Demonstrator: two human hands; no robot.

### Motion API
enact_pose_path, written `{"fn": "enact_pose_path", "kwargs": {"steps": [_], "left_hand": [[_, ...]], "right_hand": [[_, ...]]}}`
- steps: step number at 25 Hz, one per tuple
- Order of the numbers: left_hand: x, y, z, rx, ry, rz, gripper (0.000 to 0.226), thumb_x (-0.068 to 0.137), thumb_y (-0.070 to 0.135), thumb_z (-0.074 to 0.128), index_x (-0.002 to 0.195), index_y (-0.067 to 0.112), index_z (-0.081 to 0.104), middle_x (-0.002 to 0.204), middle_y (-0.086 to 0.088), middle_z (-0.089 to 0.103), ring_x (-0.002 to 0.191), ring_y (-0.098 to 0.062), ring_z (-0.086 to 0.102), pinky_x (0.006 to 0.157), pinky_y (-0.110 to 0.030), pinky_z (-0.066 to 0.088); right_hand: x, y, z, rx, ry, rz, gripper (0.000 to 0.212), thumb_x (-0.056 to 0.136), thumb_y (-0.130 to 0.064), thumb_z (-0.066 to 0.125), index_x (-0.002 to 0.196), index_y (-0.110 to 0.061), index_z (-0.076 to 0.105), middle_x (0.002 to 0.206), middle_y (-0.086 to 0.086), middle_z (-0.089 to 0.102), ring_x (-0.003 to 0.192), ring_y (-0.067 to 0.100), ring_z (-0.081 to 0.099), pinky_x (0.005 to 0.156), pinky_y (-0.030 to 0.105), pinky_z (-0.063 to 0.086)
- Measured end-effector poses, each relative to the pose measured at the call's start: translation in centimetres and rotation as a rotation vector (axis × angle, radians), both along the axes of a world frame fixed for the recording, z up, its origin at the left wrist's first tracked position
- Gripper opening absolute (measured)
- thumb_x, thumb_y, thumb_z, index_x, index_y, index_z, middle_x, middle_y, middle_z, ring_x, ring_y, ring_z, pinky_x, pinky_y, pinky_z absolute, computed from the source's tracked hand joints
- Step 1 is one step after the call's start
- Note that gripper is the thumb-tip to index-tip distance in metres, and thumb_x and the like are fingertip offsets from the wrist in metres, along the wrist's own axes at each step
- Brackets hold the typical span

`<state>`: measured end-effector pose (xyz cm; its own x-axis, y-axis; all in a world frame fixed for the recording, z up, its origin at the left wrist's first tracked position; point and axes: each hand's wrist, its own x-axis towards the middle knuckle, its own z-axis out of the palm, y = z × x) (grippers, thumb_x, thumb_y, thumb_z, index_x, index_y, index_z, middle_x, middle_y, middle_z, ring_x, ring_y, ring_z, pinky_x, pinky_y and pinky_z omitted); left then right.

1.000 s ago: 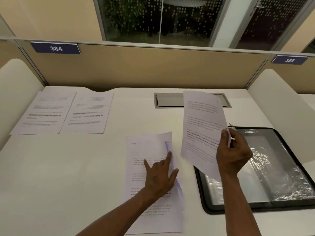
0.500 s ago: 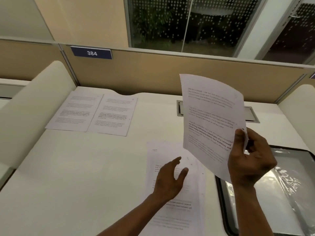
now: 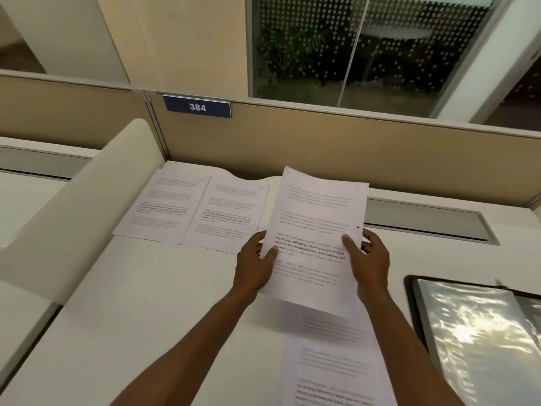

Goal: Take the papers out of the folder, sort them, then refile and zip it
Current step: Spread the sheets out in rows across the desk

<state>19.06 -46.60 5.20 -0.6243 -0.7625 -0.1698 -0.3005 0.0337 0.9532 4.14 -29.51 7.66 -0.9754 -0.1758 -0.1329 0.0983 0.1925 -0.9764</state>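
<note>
A white printed paper sheet (image 3: pixel 314 230) is held up above the middle of the white tabletop (image 3: pixel 152 294), long side running away from the person, top toward the back edge, with the left hand (image 3: pixel 256 266) and right hand (image 3: pixel 370 259) pinching its side edges, thumbs on top.

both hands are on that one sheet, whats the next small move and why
Probably lay the held sheet flat on the desk just right of the two sheets already side by side at the back. Left hand and right hand hold it there, and more papers wait below.
</note>
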Motion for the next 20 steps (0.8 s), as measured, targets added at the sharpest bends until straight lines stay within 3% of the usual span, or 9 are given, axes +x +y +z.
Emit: {"fn": "enact_pose_path", "kwargs": {"steps": [3,6,8,10,13,20], "left_hand": [[-2.0,-3.0,-1.3,0.010,-0.040,-0.008,0.045,0.094,0.036,0.066,0.137,0.028,0.055,0.132,0.001,0.062,0.115,-0.018,0.059,0.100,-0.040,0.051],[-2.6,-5.7,-3.7,-0.322,-0.214,-0.053,0.058,0.097,0.055,0.051,0.142,0.018,0.052,0.138,-0.005,0.059,0.130,-0.022,0.051,0.110,-0.035,0.038],[-2.3,-7.1,-6.2,-0.551,-0.393,-0.096,0.072,0.097,0.064,0.032,0.143,0.012,0.051,0.149,-0.008,0.049,0.146,-0.027,0.031,0.120,-0.040,0.023],[-1.9,-7.6,-8.8,-0.690,-0.436,-0.133,0.082,0.096,0.068,0.020,0.134,0.008,0.060,0.148,-0.013,0.050,0.147,-0.032,0.029,0.121,-0.049,0.022],[-2.1,-7.5,-10.8,-0.698,-0.466,-0.163,0.093,0.092,0.075,0.008,0.128,0.010,0.065,0.147,-0.013,0.051,0.144,-0.035,0.035,0.116,-0.055,0.026],[-2.8,-7.4,-11.4,-0.700,-0.479,-0.225,0.082,0.096,0.070,0.018,0.129,0.012,0.065,0.146,-0.016,0.050,0.140,-0.039,0.040,0.111,-0.059,0.032]], "right_hand": [[-1.2,-2.4,-2.4,0.102,-0.030,0.090,0.050,0.089,-0.012,0.074,0.135,-0.020,0.057,0.114,0.004,0.067,0.101,0.023,0.065,0.085,0.038,0.055],[-2.9,-4.4,-4.6,0.144,-0.042,0.064,0.047,0.090,-0.008,0.071,0.135,-0.017,0.060,0.118,0.007,0.069,0.101,0.024,0.066,0.085,0.036,0.054],[-4.6,-5.7,-5.7,0.162,-0.056,0.048,0.045,0.089,-0.007,0.071,0.133,-0.016,0.062,0.120,0.008,0.069,0.100,0.025,0.066,0.083,0.034,0.052],[-5.9,-6.8,-6.6,0.174,-0.066,0.056,0.044,0.089,-0.005,0.071,0.131,-0.016,0.063,0.120,0.009,0.069,0.099,0.024,0.065,0.081,0.032,0.050],[-7.3,-8.4,-8.0,0.220,-0.065,0.072,0.042,0.090,-0.005,0.070,0.131,-0.014,0.063,0.120,0.010,0.068,0.097,0.023,0.063,0.081,0.033,0.050],[-8.5,-10.0,-10.9,0.344,0.026,0.085,0.045,0.091,-0.008,0.070,0.135,-0.012,0.059,0.124,0.015,0.068,0.102,0.027,0.065,0.092,0.038,0.053]]}}
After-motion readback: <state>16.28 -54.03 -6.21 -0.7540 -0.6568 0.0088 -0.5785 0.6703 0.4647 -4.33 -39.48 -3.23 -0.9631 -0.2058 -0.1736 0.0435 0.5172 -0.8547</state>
